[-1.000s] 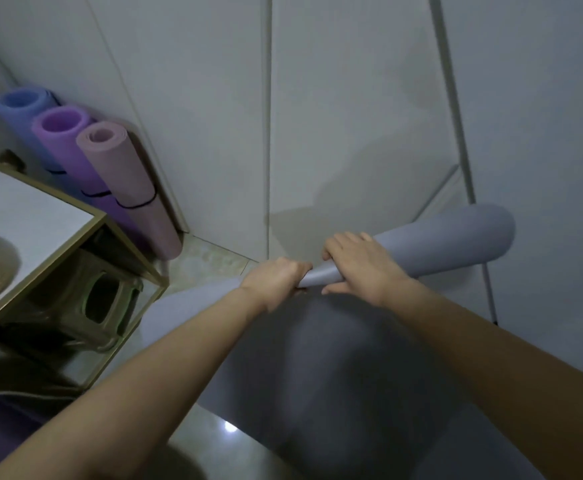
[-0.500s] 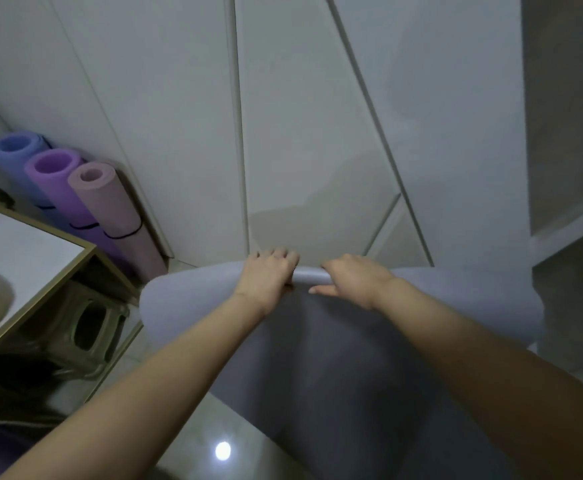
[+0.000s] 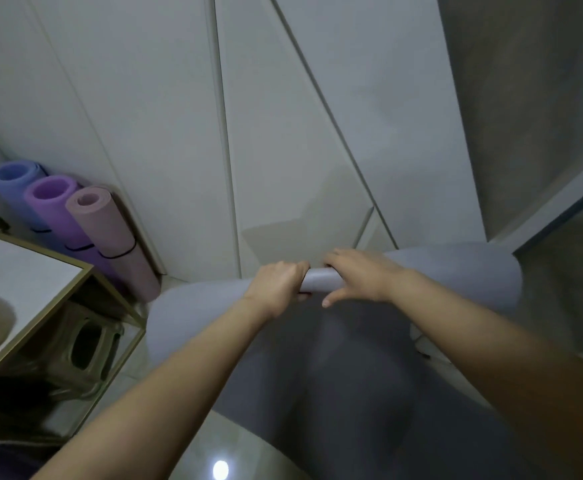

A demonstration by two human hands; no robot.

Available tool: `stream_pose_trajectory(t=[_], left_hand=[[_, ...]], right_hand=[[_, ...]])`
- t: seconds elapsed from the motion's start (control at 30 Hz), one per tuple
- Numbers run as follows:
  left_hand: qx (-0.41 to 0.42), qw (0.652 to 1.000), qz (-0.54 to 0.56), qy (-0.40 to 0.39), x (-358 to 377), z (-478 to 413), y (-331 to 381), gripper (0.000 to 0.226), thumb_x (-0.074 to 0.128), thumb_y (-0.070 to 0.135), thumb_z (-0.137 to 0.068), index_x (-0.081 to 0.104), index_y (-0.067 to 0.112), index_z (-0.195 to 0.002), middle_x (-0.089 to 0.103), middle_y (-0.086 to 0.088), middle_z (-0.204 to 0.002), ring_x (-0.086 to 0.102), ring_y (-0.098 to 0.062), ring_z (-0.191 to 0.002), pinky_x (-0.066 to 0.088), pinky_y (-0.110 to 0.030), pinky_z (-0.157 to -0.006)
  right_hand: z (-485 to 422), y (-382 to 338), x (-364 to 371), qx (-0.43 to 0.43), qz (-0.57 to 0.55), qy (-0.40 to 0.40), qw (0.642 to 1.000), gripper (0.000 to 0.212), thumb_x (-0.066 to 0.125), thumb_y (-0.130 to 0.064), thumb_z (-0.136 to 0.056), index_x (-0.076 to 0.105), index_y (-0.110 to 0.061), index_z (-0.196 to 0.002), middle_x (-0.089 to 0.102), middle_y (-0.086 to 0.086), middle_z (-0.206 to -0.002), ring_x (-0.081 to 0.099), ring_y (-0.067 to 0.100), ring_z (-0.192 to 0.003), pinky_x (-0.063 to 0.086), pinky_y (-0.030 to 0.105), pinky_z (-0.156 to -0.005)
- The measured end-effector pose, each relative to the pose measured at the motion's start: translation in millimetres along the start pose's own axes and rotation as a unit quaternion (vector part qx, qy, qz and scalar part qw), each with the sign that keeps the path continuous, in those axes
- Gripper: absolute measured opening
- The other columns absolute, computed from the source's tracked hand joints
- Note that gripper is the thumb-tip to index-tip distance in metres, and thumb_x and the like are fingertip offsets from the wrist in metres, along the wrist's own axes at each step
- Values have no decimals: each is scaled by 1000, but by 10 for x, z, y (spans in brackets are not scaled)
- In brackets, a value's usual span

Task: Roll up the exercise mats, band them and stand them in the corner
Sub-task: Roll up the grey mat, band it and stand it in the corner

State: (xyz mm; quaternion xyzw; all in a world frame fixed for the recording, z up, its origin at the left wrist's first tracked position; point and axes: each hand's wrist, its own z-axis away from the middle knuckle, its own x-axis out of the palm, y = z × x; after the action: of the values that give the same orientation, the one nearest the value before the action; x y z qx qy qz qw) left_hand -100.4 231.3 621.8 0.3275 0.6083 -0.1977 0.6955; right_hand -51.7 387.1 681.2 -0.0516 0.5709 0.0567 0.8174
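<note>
Far left, three rolled foam mats (image 3: 62, 206), blue, purple and pink, stand banded in the corner. My left hand (image 3: 276, 283) is curled round the soft grey foam mat (image 3: 463, 271), half rolled near the white wall (image 3: 283, 133). My right hand (image 3: 360, 278) wraps it too, just beside. I think I should roll tight, ends even.

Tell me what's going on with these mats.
A person is working on a grey mat that is partly rolled. The left hand grips the roll and the right hand curls over it just beside, with the unrolled stretch lying toward the person. A blue mat, a purple mat and a pink mat already stand rolled in the corner, each with a dark band.
</note>
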Motion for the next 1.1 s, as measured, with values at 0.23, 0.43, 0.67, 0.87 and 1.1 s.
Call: stream_pose_trajectory(t=[0.23,0.43,0.67,0.87,1.1], left_hand=[[0,971,173,-162,-311,-4,-19,22,71,10,-74,65,6,-95,65,-8,-85,62,-23,-79,40,-24,-58],[12,997,-7,-71,-579,83,36,37,66,19,-82,50,11,-114,58,-12,-113,58,-32,-102,34,-31,-68],[29,970,-144,193,-308,256,165,60,85,15,-48,36,20,-82,51,-2,-72,49,-23,-62,35,-33,-60],[50,983,-91,153,-315,346,185,38,73,0,-54,50,14,-81,58,-6,-73,56,-28,-66,29,-29,-59],[-8,996,37,-84,-382,209,119,29,59,8,-81,58,10,-110,64,-16,-111,58,-36,-102,42,-35,-74]], right_hand=[[240,-20,-33,-17,117,104,987,48,58,-48,-87,48,-11,-115,50,7,-119,46,26,-112,32,32,-89],[309,-135,-187,57,60,65,994,42,55,-45,-91,51,-11,-116,60,12,-120,56,32,-109,40,35,-81],[310,-291,-411,100,7,71,992,37,58,-40,-84,63,-8,-101,67,16,-104,63,34,-95,39,29,-65],[321,-284,-423,84,-59,-59,993,37,68,-45,-79,59,-10,-88,58,11,-84,57,28,-75,46,33,-64],[451,-357,-297,64,72,3,995,52,66,-44,-83,50,-12,-121,59,8,-122,57,30,-110,42,34,-81]])
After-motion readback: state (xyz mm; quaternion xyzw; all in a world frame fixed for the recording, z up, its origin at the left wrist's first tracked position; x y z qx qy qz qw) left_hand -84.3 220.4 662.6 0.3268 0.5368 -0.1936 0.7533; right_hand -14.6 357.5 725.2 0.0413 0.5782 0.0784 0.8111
